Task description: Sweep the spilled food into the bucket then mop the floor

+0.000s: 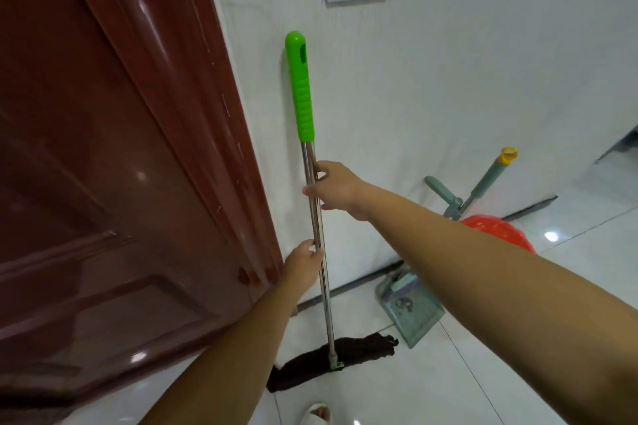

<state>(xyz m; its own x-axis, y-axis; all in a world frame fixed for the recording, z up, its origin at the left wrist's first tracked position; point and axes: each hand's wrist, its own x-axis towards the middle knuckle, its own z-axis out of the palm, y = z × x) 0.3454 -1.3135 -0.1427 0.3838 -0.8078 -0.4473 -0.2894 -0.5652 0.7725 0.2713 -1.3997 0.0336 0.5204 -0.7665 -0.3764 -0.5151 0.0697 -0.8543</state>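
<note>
Mop near-upright, head down, left hand and right hand curled round it.

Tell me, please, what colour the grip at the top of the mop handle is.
Bright green grip, seen in the head view.

The mop stands against the wall just right of the door, its head on the floor beyond a slippered foot, the right hand on its shaft above the left hand, with the dustpan at the wall to its right and the bucket farther right
</note>
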